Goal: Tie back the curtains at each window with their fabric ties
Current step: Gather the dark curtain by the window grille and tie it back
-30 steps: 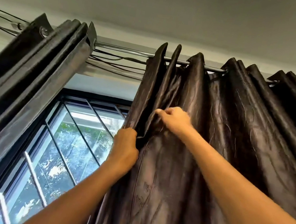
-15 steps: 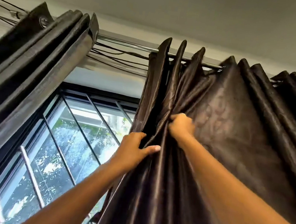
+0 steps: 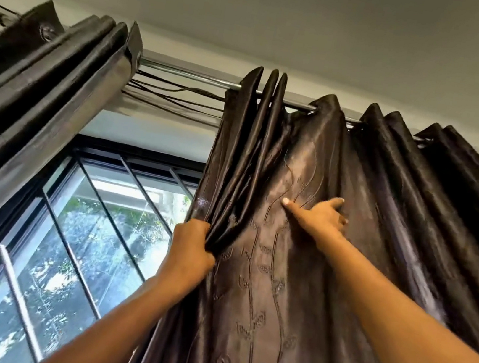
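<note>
My right hand (image 3: 318,216) is now off the pleat it was pinching and spreading, fingers apart, flat on the next panel of the curtain (image 3: 279,280), which hangs from the rod (image 3: 186,72). My left hand (image 3: 190,251) is gripping the gathered folds; I should be raking each pleat evenly toward it.

A room in a home, seen at a curtained window.
Dark brown embroidered curtains (image 3: 294,283) hung by eyelets from a metal rod (image 3: 186,72) under a plain ceiling (image 3: 287,17); loose cables (image 3: 176,98) ran behind, and the black-framed window (image 3: 95,222) had bars with foliage outside.
</note>
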Demonstrator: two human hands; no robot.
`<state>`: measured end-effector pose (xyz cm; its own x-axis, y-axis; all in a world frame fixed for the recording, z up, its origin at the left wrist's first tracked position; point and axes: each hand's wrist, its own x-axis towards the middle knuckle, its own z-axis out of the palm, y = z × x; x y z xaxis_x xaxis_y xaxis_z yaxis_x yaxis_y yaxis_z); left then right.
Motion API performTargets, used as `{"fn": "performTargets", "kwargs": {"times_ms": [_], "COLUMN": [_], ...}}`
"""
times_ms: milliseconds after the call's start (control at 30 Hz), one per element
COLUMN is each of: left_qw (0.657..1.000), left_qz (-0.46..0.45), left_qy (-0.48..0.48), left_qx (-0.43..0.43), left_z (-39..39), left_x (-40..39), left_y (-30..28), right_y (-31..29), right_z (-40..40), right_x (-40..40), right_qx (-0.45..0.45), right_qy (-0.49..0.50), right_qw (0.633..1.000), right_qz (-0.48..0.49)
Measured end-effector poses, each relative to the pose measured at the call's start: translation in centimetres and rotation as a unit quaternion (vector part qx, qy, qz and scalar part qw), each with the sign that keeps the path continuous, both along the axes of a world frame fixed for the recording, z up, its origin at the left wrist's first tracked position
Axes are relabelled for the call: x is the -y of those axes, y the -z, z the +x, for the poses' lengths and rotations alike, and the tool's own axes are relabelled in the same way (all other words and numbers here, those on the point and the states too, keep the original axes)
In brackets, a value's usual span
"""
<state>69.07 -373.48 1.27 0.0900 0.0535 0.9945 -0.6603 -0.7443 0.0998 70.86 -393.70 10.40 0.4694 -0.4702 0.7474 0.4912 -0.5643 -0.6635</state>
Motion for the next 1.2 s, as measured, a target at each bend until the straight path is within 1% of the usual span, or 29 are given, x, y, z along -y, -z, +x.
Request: {"fn": "performTargets", "kwargs": {"times_ms": [33,67,133,200,300,367,467,533,633,800,867,1033,1100,1133,1200], "left_qw": [1.000,1.000,1.000,1.000,0.999,0.999,0.999,0.999,0.999,0.997,0.997,0.995,0.995,0.995,0.996], "left_qz": [0.003,0.005,0.008,0.010,-0.014,-0.033,-0.038,-0.042,-0.038,-0.051,-0.052,-0.048,-0.029,-0.024,-0.020], "left_qy": [0.000,-0.001,-0.008,-0.012,-0.034,-0.025,-0.035,-0.032,-0.012,-0.042,-0.036,-0.011,-0.003,0.003,0.011], "left_qx": [-0.002,-0.004,-0.012,-0.008,0.006,0.014,0.009,0.001,-0.008,-0.027,-0.035,-0.087,-0.092,-0.092,-0.091], "left_z": [0.2,0.4,0.8,1.1,1.2,1.0,0.8,0.9,1.4,2.6,2.5,2.3,2.1,1.9,1.6], "left_x": [0.0,-0.1,-0.2,-0.4,-1.2,-2.5,-4.0,-3.8,-1.8,0.4,0.9,1.8,2.3,2.6,2.9], "left_y": [0.0,0.0,0.0,0.2,0.4,0.5,0.4,0.7,1.7,4.3,5.9,12.0,14.0,14.6,15.4], "right_y": [-0.1,-0.3,-0.6,-1.0,-1.4,-1.9,-1.5,0.3,3.3,8.1,10.3,16.1,18.0,18.5,18.9], "right_z": [0.4,0.5,0.3,-0.2,-1.8,-2.8,-2.4,-1.6,-0.5,0.0,-0.1,0.6,1.2,1.4,1.7], "right_x": [0.3,0.3,-0.8,-4.1,-10.8,-13.1,-12.1,-10.8,-10.0,-9.2,-8.8,-8.0,-7.7,-7.4,-6.5], "right_qx": [-0.006,-0.001,0.045,0.106,0.168,0.161,0.121,0.110,0.103,0.156,0.154,0.104,0.079,0.067,0.045], "right_qy": [-0.016,-0.010,0.025,0.033,0.005,-0.039,-0.084,-0.088,-0.068,-0.036,-0.029,-0.034,-0.046,-0.067,-0.152], "right_qw": [1.000,1.000,0.997,0.986,0.954,0.942,0.933,0.936,0.945,0.947,0.948,0.954,0.954,0.952,0.949], "right_qz": [-0.006,-0.019,-0.056,-0.124,-0.248,-0.291,-0.329,-0.322,-0.304,-0.280,-0.277,-0.278,-0.285,-0.291,-0.273]}}
